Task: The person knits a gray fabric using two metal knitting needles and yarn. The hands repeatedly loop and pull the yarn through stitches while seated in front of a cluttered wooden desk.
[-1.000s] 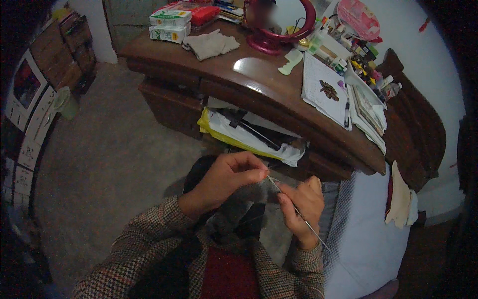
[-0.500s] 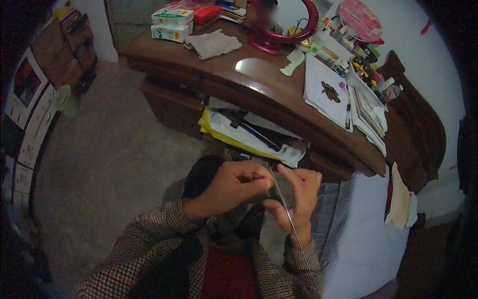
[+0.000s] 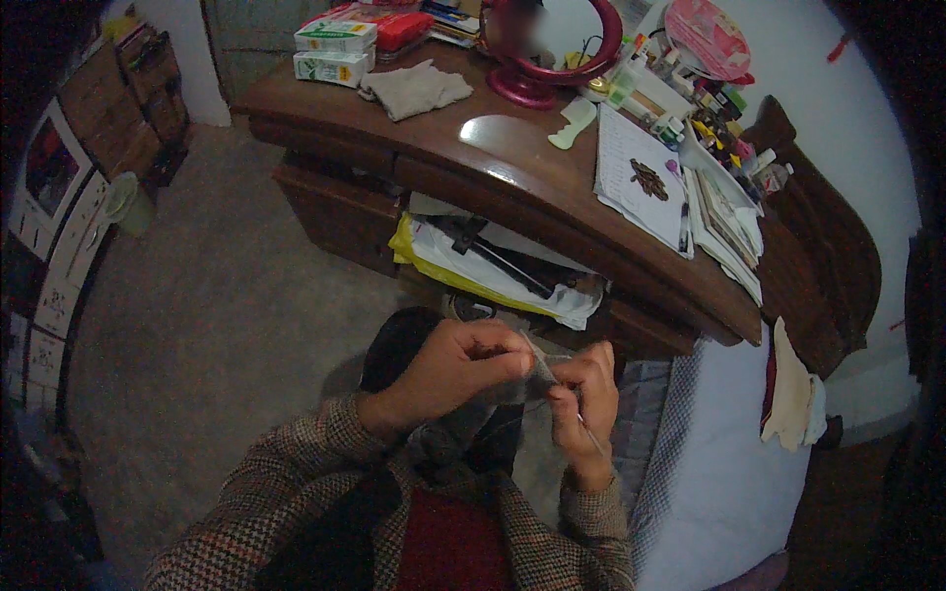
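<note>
Head view, looking down past my lap: the wooden counter curves across the top, its open drawer stuffed with white and yellow papers and a dark, long tool. To my right lies the bed with a pale blue cover, a cream cloth draped at its far corner. On the counter stand a round mirror on a red stand, a crumpled beige cloth beside two green-and-white boxes, and an open notebook with a dark brown thing lying on it. Pens and small bottles crowd the far right edge.

Below the drawer, my left hand is curled, fingertips pinched on a small grey piece of knitting. My right hand meets it, thumb and forefinger closed narrow on a thin metal needle that slants down toward my wrist. Both hands touch at the grey piece, which sits between them over my dark lap, just in front of the drawer's edge. Tweed sleeves cover both forearms.
</note>
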### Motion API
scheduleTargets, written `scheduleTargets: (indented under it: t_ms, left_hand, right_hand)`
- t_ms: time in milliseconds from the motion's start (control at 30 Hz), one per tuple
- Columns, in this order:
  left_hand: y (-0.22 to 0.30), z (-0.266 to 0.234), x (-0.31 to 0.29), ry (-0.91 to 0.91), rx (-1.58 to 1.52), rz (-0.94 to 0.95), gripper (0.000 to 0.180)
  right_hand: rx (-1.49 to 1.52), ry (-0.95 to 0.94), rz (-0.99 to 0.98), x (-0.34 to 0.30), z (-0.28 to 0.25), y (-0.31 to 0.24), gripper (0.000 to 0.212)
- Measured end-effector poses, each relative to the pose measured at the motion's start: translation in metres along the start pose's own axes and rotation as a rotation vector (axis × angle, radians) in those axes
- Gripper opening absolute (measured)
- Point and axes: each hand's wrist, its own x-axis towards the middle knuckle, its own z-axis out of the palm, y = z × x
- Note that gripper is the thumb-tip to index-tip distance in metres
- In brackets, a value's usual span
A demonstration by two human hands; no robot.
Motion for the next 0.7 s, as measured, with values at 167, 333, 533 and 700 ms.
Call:
scheduleTargets:
  t_ms: [167, 333, 533, 700]
  left_hand:
    - [0.006, 0.002, 0.0, 0.068, -0.024, -0.054, 0.016]
    - [-0.001, 0.007, 0.0, 0.001, -0.005, -0.059, 0.018]
    - [0.003, -0.002, 0.0, 0.063, -0.126, -0.045, 0.016]
    - [0.002, -0.001, 0.001, 0.129, -0.186, -0.04, 0.017]
  right_hand:
    - [-0.328, -0.122, 0.038, 0.013, -0.005, -0.017, 0.043]
    - [0.0, -0.19, 0.073, 0.029, 0.0, -0.013, 0.065]
    - [-0.322, -0.037, -0.03, 0.011, -0.016, -0.015, 0.042]
    - [-0.234, -0.026, -0.037, 0.01, -0.021, -0.015, 0.026]
